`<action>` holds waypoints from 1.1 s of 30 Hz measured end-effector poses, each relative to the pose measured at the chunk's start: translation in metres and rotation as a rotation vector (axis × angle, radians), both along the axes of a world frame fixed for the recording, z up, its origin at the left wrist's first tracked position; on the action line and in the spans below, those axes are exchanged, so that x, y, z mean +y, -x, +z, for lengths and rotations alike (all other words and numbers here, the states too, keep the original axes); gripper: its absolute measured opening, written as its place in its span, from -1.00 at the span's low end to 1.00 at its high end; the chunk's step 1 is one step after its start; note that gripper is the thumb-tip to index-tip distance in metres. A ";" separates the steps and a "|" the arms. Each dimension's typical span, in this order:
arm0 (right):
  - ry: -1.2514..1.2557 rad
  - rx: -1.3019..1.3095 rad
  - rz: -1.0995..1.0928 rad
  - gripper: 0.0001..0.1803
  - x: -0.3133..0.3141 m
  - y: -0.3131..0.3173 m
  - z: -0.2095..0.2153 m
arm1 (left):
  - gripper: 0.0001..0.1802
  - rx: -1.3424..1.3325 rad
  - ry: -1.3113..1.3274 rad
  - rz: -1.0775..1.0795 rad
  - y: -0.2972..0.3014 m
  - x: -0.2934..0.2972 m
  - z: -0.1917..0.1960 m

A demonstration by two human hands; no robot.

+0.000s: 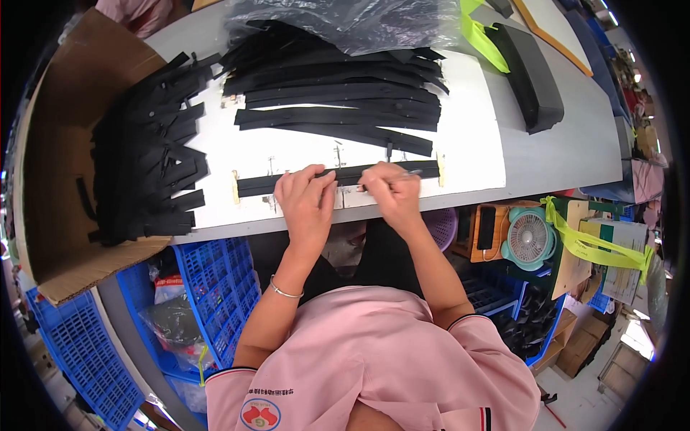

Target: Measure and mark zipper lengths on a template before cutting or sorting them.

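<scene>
A long black strip [259, 184] lies flat across the near part of a white board [460, 144], between two small tan stops. My left hand [305, 195] rests on the strip near its middle, fingers pressing down on it. My right hand [392, 188] sits just to the right, holding a thin silver pen-like tool [412, 172] with its tip at the strip. A fanned pile of the same black strips [338, 100] lies farther back on the board.
A heap of black strips [147, 154] lies in a cardboard box lid [54, 179] at left. Clear plastic bag [345, 21] at the back, black foam bar [532, 72] at right. Blue crates [215, 287] and a small teal fan [528, 238] stand under the table.
</scene>
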State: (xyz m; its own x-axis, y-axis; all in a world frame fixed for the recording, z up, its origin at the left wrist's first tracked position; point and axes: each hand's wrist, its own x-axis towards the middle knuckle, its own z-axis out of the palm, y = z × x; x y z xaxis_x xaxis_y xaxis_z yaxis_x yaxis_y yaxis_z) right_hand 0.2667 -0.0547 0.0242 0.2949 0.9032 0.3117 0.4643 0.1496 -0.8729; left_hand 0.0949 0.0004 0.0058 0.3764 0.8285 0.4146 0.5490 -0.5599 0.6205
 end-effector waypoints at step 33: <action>0.071 0.056 -0.163 -0.79 -0.024 -0.079 -0.020 | -0.83 -0.053 0.008 -0.244 -0.091 -0.017 -0.001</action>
State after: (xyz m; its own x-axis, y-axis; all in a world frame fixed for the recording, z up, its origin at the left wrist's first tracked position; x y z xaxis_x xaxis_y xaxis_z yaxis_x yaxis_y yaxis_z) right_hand 0.3458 -0.0785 0.0043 0.4544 0.8612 0.2277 0.4275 0.0134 -0.9039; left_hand 0.1856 -0.0171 0.0051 0.5437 0.7188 0.4332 0.3642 -0.6671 0.6499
